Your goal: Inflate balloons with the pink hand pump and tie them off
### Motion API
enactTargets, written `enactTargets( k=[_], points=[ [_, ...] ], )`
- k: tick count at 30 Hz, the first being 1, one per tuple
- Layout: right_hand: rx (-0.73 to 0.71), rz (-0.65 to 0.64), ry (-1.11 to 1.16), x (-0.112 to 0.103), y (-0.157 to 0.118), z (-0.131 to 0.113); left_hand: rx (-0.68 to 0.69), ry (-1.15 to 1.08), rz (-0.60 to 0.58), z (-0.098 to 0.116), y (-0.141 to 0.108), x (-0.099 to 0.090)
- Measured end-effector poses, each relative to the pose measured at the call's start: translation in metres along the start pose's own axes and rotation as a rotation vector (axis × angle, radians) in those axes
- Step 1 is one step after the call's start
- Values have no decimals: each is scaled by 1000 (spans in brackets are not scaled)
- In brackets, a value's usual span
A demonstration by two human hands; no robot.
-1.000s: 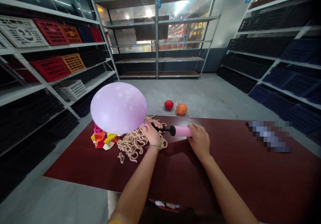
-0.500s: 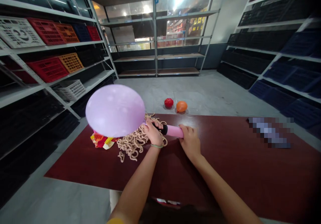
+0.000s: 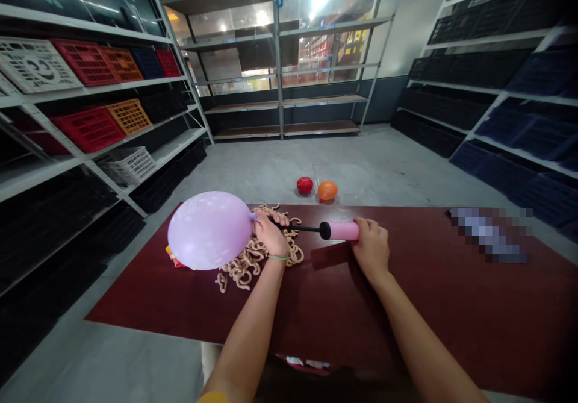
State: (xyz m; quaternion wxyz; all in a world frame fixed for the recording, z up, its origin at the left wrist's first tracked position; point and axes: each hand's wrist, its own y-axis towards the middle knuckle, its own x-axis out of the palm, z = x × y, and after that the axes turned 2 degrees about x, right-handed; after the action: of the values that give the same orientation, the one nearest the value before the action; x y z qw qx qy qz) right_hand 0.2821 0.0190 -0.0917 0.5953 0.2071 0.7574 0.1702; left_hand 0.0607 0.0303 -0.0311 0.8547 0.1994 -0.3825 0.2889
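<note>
From the head camera, the left hand (image 3: 271, 237) pinches the neck of a lilac balloon (image 3: 209, 230) onto the black nozzle of a pink hand pump (image 3: 342, 231), its grip pressed closed around both. The right hand (image 3: 371, 245) has its grip shut around the pump's pink barrel. The balloon sits low over a dark red table (image 3: 428, 312), with a tangle of beige links (image 3: 253, 259) just beside it and multicoloured scraps (image 3: 169, 252) mostly hidden behind it. Well beyond the balloon, a red balloon (image 3: 304, 185) and an orange balloon (image 3: 327, 190) lie close together on the grey floor (image 3: 253, 174) — red plastic crates (image 3: 88, 129) fill shelving off to its left.
</note>
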Motion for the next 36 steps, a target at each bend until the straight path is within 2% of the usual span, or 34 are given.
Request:
enactTargets(
  k=[2, 4, 7, 10, 14, 17, 19, 22, 25, 27, 30, 36],
  points=[
    [-43, -13, -22, -2, -8, -21, 5, 3, -1, -2, -2, -1],
    [-151, -61, -18, -5, -15, -41, 12, 10, -20, -4, -4, -2],
    [-256, -97, -36, -8, -17, -52, 14, 18, -24, -6, -4, -3],
    [-242, -72, -93, -9, -10, -36, -6, 12, -21, -5, 0, -3],
    [-97, -18, -114, -7, 3, -2, 5, -7, 9, 4, 9, -2],
    [-8, -2, -70, -5, 7, 11, 2, 0, 55, 12, 12, -2],
    [15, 4, -24, -6, 4, 6, 10, 2, 92, 15, 12, -1],
    [-14, 15, 12, -8, -6, -18, 10, -7, 113, 14, 7, 0],
    [-156, -32, 20, -9, -17, -44, -6, 9, 84, 11, 4, 0],
    [-286, -57, 22, -9, -20, -52, -3, 26, 64, 9, 4, -1],
    [-354, -42, 18, -10, -15, -44, -6, 29, 57, 8, 8, -2],
    [-114, 44, -73, -11, 1, -3, 1, 32, 121, 12, 17, -3]
  ],
)
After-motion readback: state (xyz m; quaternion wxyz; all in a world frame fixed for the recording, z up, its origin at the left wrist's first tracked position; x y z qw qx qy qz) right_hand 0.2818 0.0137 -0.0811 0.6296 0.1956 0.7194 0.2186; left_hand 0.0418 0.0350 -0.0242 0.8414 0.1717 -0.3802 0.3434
